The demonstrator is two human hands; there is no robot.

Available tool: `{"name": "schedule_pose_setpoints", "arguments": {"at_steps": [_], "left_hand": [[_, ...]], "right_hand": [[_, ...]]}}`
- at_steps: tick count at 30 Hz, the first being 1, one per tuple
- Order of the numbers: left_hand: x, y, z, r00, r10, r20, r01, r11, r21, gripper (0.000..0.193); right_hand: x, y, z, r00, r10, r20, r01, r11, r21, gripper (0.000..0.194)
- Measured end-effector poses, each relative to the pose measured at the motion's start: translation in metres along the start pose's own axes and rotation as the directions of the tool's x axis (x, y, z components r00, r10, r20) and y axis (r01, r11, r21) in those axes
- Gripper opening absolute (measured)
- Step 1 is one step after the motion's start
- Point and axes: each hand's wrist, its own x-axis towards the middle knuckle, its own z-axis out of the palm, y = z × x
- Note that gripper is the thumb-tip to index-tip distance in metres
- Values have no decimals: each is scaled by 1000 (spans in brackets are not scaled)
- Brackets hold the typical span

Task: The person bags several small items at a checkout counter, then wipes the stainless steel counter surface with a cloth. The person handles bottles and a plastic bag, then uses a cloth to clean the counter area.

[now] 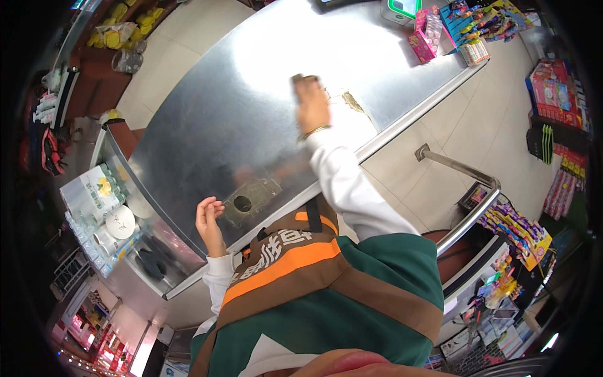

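Note:
My right hand (pixel 313 104) reaches out over the metal countertop (pixel 198 122), palm down and blurred. Under its fingers shows the edge of a small dark brown pad or folded cloth (pixel 297 79); most of it is hidden by the hand. Just right of that hand, a worn patch (pixel 353 101) with a ragged edge marks the counter. My left hand (pixel 210 226) hovers by the near edge, its fingers loosely bent and holding nothing. Beside it lies a scratched greenish patch with a round dark spot (pixel 242 204).
Candy boxes (pixel 426 40) and a green-rimmed device (pixel 400 10) stand at the counter's far right. To the left, a glass case (pixel 160 245) bears shrink-wrapped cans (pixel 94 188), bottles and paper rolls (pixel 120 221). A bent steel rail (pixel 464 167) juts out at right.

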Motion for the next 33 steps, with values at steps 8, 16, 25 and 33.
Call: {"name": "schedule_pose_setpoints", "arguments": {"at_steps": [8, 16, 25, 33], "left_hand": [[-9, -35, -23, 987, -115, -114, 114, 993, -20, 19], [11, -29, 13, 995, -11, 103, -2, 993, 120, 18], [31, -24, 60, 972, 92, 216, -163, 928, 337, 13], [87, 23, 117, 747, 470, 471, -662, 595, 455, 12]], "right_hand": [[66, 144, -62, 913, 377, -156, -407, 819, -405, 47], [-10, 55, -30, 977, -168, 129, 179, 981, -78, 42], [65, 55, 6, 979, 194, 57, -197, 978, 70, 31], [42, 23, 27, 995, -20, 102, 9, 994, 110, 20]]}}
